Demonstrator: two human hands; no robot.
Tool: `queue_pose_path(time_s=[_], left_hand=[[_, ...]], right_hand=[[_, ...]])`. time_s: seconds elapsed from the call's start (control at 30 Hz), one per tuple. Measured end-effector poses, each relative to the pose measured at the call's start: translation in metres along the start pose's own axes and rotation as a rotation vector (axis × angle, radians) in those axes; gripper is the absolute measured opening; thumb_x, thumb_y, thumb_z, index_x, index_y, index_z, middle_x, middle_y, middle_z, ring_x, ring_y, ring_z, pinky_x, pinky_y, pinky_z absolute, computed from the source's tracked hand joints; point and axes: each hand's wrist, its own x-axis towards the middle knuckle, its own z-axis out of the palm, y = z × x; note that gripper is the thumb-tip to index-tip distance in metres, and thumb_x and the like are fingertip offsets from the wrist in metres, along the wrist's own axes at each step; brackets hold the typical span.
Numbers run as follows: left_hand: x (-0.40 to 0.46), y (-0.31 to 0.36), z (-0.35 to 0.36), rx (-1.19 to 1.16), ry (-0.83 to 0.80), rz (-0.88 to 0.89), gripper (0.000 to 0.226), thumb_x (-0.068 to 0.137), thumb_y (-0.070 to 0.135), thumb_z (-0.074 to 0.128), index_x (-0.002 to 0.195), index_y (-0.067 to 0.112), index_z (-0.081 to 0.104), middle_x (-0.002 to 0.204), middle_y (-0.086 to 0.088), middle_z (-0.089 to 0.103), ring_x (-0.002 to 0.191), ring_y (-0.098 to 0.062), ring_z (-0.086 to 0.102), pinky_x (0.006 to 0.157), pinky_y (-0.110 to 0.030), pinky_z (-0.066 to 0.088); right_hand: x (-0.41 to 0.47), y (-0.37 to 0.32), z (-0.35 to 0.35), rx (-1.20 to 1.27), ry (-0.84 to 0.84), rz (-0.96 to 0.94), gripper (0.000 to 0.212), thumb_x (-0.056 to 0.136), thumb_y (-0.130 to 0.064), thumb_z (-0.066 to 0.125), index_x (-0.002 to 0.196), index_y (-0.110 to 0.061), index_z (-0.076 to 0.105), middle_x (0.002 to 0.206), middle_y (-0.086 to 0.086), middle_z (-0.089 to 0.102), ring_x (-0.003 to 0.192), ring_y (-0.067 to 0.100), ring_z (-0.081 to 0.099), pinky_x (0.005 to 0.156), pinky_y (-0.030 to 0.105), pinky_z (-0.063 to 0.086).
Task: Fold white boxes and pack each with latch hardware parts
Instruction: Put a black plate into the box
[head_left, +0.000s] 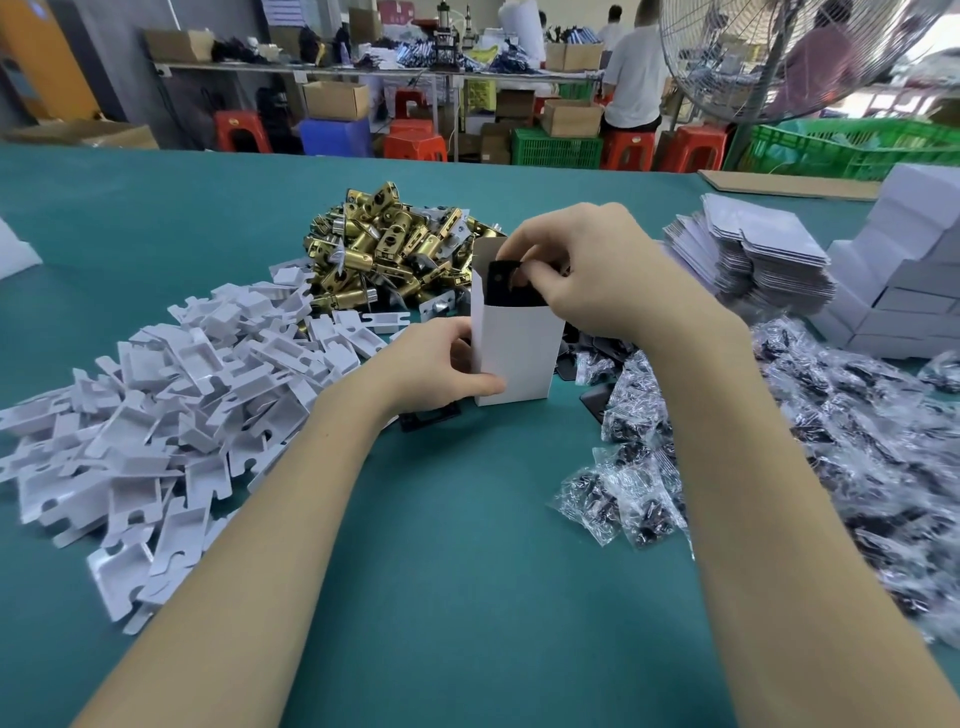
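Four heaps of stock are ranged around the upright white box (517, 348), which is stood on the green surface (467, 545) with its open end upward so that parts can be dropped in from above. Far to the left of the box, a spread of white card inserts (171, 405) is laid within reach of the left arm. Just left of the box, the left hand (441, 364) is curled against its side wall, thumb on the front face, apparently to keep it steady and square. Behind the box and to its left, brass latch bolts (387, 244) are piled. Partly under the left hand, by the box's lower left corner, a dark plate (431, 418) lies flat. At the mouth of the box, a black plate (511, 288) is pinched in the fingertips of the right hand (587, 275) and is half sunk inside, evidently being fed in edgewise. To the right of the box, bagged dark parts (779, 441) are strewn, and behind them flat box blanks (753, 249) are stacked.
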Motion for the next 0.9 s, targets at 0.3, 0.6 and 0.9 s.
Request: queue_pose_path(time_s=[0.3, 0.6, 0.9], left_hand=[[-0.004, 0.003, -0.007, -0.074, -0.05, 0.016, 0.039, 0.087, 0.039, 0.079, 0.123, 0.034, 0.065, 0.103, 0.013, 0.076, 0.09, -0.004, 0.072, 0.089, -0.039, 0.06], [-0.006, 0.002, -0.008, -0.247, -0.217, 0.008, 0.053, 0.095, 0.019, 0.073, 0.143, 0.026, 0.05, 0.119, -0.003, 0.074, 0.103, -0.017, 0.073, 0.09, -0.04, 0.062], [-0.008, -0.001, -0.013, -0.245, -0.319, 0.021, 0.042, 0.097, 0.018, 0.071, 0.123, 0.044, 0.05, 0.091, 0.028, 0.075, 0.08, 0.005, 0.071, 0.059, -0.01, 0.051]], right_hand=[[0.001, 0.005, 0.007, 0.007, 0.108, 0.029, 0.034, 0.097, -0.009, 0.057, 0.115, -0.029, 0.078, 0.111, -0.004, 0.078, 0.099, 0.018, 0.069, 0.089, 0.037, 0.057], [0.002, 0.014, 0.018, 0.107, 0.175, 0.036, 0.032, 0.097, -0.007, 0.057, 0.114, -0.024, 0.078, 0.105, -0.001, 0.078, 0.098, 0.021, 0.07, 0.089, 0.041, 0.057], [0.003, 0.018, 0.017, 0.021, 0.015, 0.067, 0.033, 0.095, -0.009, 0.05, 0.11, -0.029, 0.073, 0.097, -0.005, 0.076, 0.072, 0.003, 0.057, 0.071, 0.03, 0.052]])
